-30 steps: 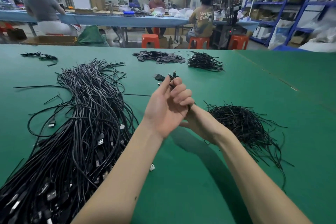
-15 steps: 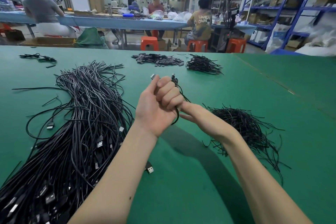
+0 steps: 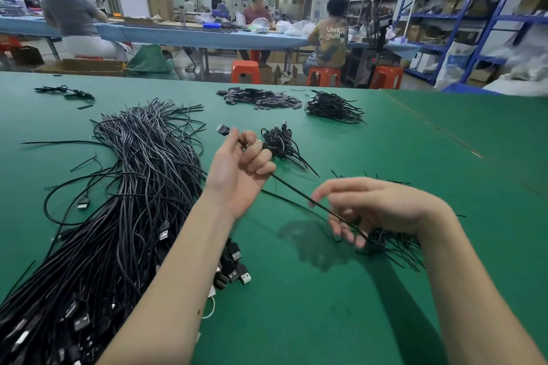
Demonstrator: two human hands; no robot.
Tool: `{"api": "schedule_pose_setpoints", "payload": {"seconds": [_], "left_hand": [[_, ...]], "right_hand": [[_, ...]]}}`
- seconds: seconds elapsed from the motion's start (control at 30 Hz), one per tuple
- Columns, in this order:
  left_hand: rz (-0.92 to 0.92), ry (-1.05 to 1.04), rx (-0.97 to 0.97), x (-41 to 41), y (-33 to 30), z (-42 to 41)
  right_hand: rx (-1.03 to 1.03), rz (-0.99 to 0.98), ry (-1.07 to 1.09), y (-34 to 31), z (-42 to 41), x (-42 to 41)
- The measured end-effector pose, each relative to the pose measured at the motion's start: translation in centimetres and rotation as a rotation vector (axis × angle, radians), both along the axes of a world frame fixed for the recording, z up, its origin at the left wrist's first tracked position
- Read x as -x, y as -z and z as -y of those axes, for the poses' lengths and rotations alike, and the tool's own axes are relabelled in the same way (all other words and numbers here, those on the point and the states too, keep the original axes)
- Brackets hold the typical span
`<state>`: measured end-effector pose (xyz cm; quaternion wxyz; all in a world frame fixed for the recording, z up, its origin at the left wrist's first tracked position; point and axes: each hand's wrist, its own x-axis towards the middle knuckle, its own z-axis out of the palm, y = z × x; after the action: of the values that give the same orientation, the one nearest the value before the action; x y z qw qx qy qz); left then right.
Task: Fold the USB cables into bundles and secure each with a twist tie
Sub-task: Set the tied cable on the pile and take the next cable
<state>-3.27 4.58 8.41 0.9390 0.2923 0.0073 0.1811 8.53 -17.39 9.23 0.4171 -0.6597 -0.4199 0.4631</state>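
Green table [image 3: 326, 305], hands stretching USB cable [image 3: 296, 190]

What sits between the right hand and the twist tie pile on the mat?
Nothing visible. The right hand is directly above the twist tie pile, fingers curled round the USB cable that runs from the left hand. That stretched cable is the only thing near the pile.
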Motion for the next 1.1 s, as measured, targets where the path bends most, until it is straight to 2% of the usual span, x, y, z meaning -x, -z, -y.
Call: {"api": "schedule_pose_setpoints", "payload": {"seconds": [0.07,0.17,0.23,0.37,0.43,0.53,0.6,0.67,0.73,0.8,0.87,0.97,1.03,1.1], "left_hand": [[0.030,0.002,-0.048,0.0,0.0,-0.3],[0.079,0.017,-0.104,0.2,-0.3,-0.5],[0.118,0.019,-0.073,0.3,-0.5,-0.5],[0.201,0.002,0.012,0.7,-0.5,-0.9],[0.232,0.012,0.038,0.8,-0.5,-1.1],[0.237,0.095,0.025,1.0,-0.4,-0.8],[0.204,0.177,-0.082,1.2,-0.3,-0.4],[0.145,0.293,-0.272,1.2,-0.3,0.1],[0.042,0.409,-0.487,1.1,0.0,0.7],[-0.119,0.440,-0.681,0.6,0.5,1.5],[-0.252,0.379,-0.777,-0.1,1.0,2.4],[-0.249,0.250,-0.770,-0.6,1.4,2.9],[-0.162,0.221,-0.702,-0.4,1.4,2.3],[-0.123,0.205,-0.553,-0.1,1.1,1.2]], "right_hand": [[0.025,0.025,-0.116,0.7,0.5,-0.2],[-0.025,-0.016,-0.085,1.9,0.7,-0.6],[-0.059,-0.006,-0.032,2.5,0.5,-1.0],[-0.168,-0.151,0.007,3.4,0.4,-1.3],[-0.159,-0.174,0.015,3.8,0.3,-1.5],[-0.004,0.094,0.063,3.7,-0.3,-1.7],[-0.006,0.238,0.227,3.6,-1.3,-1.5],[-0.113,0.280,0.486,3.2,-2.3,-1.2],[-0.284,0.196,0.682,2.2,-3.0,-0.5],[-0.478,0.060,0.737,0.6,-3.5,0.4],[-0.571,0.125,0.661,-1.0,-3.8,1.7],[-0.579,0.325,0.414,-2.3,-4.2,3.7],[-0.487,0.303,0.224,-2.5,-4.0,4.1],[-0.325,0.211,0.052,-2.1,-3.4,3.6]]}}
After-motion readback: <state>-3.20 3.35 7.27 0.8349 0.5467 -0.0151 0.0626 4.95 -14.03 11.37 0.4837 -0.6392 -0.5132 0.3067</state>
